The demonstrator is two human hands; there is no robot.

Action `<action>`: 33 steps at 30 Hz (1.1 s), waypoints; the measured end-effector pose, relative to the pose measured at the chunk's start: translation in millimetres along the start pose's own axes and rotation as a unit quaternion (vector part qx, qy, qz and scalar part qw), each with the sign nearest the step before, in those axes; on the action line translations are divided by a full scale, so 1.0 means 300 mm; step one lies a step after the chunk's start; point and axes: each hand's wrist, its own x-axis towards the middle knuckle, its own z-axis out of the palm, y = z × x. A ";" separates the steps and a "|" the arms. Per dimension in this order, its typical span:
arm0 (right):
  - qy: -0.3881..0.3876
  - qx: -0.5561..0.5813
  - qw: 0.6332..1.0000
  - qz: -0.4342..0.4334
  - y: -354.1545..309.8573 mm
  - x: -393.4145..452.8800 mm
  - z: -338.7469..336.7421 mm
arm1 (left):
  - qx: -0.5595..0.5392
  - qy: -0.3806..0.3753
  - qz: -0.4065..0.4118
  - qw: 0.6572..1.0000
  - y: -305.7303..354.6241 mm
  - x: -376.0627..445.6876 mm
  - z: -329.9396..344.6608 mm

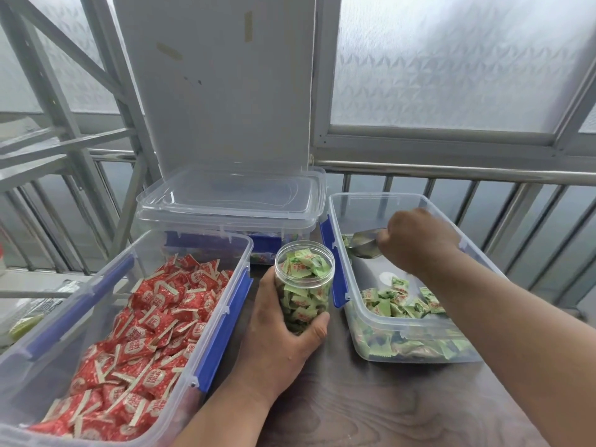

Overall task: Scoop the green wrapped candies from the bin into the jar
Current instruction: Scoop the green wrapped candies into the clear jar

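A clear round jar [304, 285], filled to near its rim with green wrapped candies, stands upright on the dark wooden table. My left hand [283, 330] wraps around its lower half. To its right sits a clear bin [342, 221] with blue latches, holding green wrapped candies [400, 301] mostly at its near end. My right hand [416, 240] is fisted over the bin's far end around the handle of a metal scoop [364, 245]. The scoop's bowl points left, low inside the bin; I cannot tell what it holds.
A large clear bin of red wrapped candies [145, 324] stands at the left, touching my left forearm. Behind the jar is a lidded clear container [225, 201], with a grey board upright behind it. A metal railing [451, 171] runs along the table's far side.
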 end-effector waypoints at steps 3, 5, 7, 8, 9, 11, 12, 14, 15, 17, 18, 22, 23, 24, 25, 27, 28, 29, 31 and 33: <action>-0.069 -0.006 0.996 -0.049 -0.013 0.001 0.029 | 0.002 0.005 0.001 1.000 0.003 0.000 0.000; -0.173 -0.013 0.984 -0.041 -0.021 0.001 0.064 | -0.001 0.005 0.002 1.000 0.006 0.000 0.000; -0.239 -0.024 0.970 -0.031 -0.019 -0.008 0.090 | -0.005 0.003 0.004 1.000 0.009 0.000 0.001; -0.253 -0.016 0.967 -0.029 -0.014 -0.012 0.092 | -0.005 0.003 0.006 1.000 0.009 0.000 0.001; -0.263 -0.005 0.964 -0.028 -0.006 -0.009 0.094 | -0.003 0.004 0.009 1.000 0.009 0.000 0.001; -0.271 -0.008 0.962 -0.034 0.003 -0.009 0.094 | -0.003 0.004 0.011 1.000 0.009 0.001 0.001; -0.273 -0.007 0.961 -0.031 0.007 -0.009 0.095 | -0.005 0.003 0.012 1.000 0.008 0.000 0.001; -0.278 -0.024 0.960 -0.037 0.006 -0.012 0.097 | -0.008 0.003 0.014 1.000 0.008 0.001 0.000; -0.280 -0.030 0.959 -0.045 0.007 -0.012 0.101 | -0.008 0.004 0.015 1.000 0.008 0.001 0.000; -0.280 -0.037 0.958 -0.049 0.004 -0.011 0.101 | -0.009 0.004 0.017 1.000 0.006 0.002 0.000; -0.282 -0.039 0.957 -0.050 0.005 -0.011 0.102 | -0.011 0.005 0.018 1.000 0.005 0.002 0.001; -0.283 -0.045 0.957 -0.050 0.008 -0.012 0.101 | -0.014 0.007 0.024 1.000 0.002 0.004 0.004; -0.284 -0.040 0.957 -0.047 0.008 -0.013 0.100 | -0.013 0.008 0.025 1.000 -0.001 0.004 0.004; -0.284 -0.042 0.957 -0.047 0.009 -0.011 0.100 | -0.013 0.008 0.025 1.000 -0.003 0.005 0.004; -0.283 -0.038 0.957 -0.045 0.009 -0.011 0.101 | -0.011 0.008 0.025 1.000 -0.004 0.005 0.004; -0.284 -0.037 0.957 -0.043 0.009 -0.011 0.101 | -0.010 0.008 0.025 1.000 -0.006 0.006 0.003; -0.284 -0.036 0.957 -0.044 0.008 -0.011 0.101 | -0.010 0.007 0.025 1.000 -0.006 0.007 0.004; -0.283 -0.035 0.958 -0.042 0.008 -0.011 0.102 | -0.010 0.007 0.025 1.000 -0.005 0.007 0.004; -0.281 -0.035 0.958 -0.036 0.007 -0.010 0.100 | -0.009 0.008 0.027 1.000 -0.004 0.008 0.004; -0.277 -0.047 0.959 -0.028 0.003 -0.011 0.092 | -0.006 0.009 0.027 1.000 -0.007 0.009 0.003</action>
